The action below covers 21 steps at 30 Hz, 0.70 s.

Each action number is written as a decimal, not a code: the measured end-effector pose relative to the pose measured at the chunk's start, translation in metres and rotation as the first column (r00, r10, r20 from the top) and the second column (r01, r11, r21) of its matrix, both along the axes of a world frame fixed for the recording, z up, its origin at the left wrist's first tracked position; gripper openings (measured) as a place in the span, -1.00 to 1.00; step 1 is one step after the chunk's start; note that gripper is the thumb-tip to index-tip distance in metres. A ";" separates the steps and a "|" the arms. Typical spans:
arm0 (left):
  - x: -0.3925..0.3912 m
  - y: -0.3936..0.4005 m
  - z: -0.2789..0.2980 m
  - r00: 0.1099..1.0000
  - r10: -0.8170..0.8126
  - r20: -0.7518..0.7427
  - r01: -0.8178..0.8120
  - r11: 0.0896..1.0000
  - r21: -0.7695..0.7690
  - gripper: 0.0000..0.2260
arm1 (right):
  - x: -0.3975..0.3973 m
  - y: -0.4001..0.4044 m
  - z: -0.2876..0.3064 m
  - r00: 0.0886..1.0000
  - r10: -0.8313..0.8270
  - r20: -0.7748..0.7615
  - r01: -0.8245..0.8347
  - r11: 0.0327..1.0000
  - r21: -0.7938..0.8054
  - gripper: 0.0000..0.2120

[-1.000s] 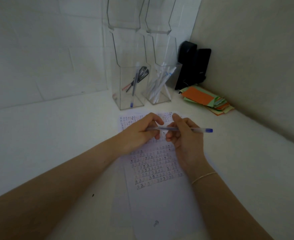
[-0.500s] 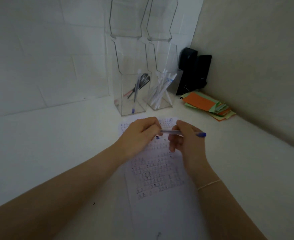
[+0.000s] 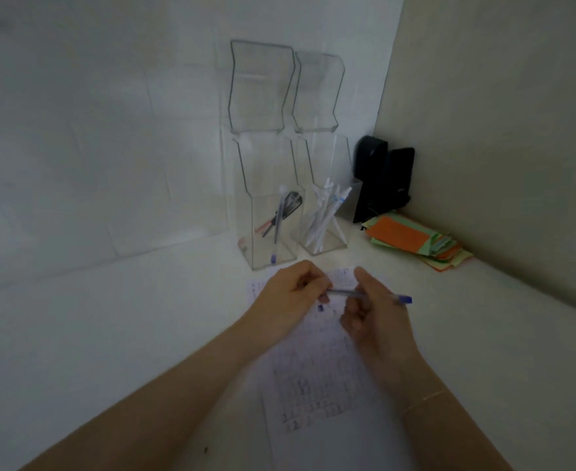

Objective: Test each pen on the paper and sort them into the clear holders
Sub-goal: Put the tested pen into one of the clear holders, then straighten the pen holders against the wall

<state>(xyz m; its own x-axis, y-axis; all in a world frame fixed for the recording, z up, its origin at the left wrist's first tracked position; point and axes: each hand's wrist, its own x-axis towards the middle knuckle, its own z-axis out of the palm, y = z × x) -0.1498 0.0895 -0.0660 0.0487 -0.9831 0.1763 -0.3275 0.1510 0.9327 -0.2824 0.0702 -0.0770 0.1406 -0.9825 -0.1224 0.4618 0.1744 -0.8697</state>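
both hands hold one pen above the marked paper, cap apparently just pulled.

the left hand [image 3: 288, 297] pinches the pen [image 3: 364, 294] tip end, a small blue cap [image 3: 320, 308] under its fingers; the right hand [image 3: 376, 314] curls round the barrel over the paper [image 3: 313, 385]. the loose cap could drop and roll away. far behind, the left holder [image 3: 273, 229] keeps dark pens and one blue; the right holder [image 3: 324, 222] keeps white ones.

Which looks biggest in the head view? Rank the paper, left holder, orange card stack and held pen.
1. Paper, though nearness to the camera inflates it.
2. Left holder, a close second; true order unsure.
3. Orange card stack.
4. Held pen, thin, partly hidden by both hands.
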 end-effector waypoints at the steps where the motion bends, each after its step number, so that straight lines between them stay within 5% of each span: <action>1: 0.005 0.000 0.011 0.998 0.018 -0.053 -0.019 0.999 -0.029 -0.90 | -0.002 0.000 0.005 0.993 0.012 0.119 -0.019 0.998 0.062 -0.72; 3: 0.027 -0.003 0.039 0.963 0.159 -0.215 -0.182 0.979 -0.089 -0.91 | -0.007 -0.001 0.014 0.966 0.033 0.258 -0.068 0.989 0.130 -0.77; 5: 0.061 -0.011 0.074 0.912 0.332 -0.240 -0.384 0.896 -0.222 -0.84 | -0.012 -0.004 0.023 0.986 0.089 0.142 -0.107 0.986 0.125 -0.80; 8: 0.104 -0.028 0.127 0.865 0.497 0.065 -0.407 0.771 -0.490 -0.88 | -0.013 -0.010 0.037 0.955 0.170 -0.242 -0.173 0.985 0.011 -0.91; 11: 0.115 -0.054 0.155 0.607 0.578 0.545 -0.262 0.794 -0.549 -0.83 | -0.003 -0.018 0.044 0.887 0.181 -0.426 -0.215 0.976 -0.033 -0.94; 16: 0.103 -0.094 0.148 0.267 0.286 0.920 -0.069 0.958 -0.278 -0.82 | 0.027 -0.026 0.031 0.795 0.243 -0.557 -0.307 0.951 -0.023 -0.89; 21: 0.098 -0.110 0.137 0.252 -0.043 0.967 -0.072 0.995 0.063 -0.71 | 0.039 -0.033 0.034 0.677 0.288 -0.678 -0.390 0.921 0.002 -0.85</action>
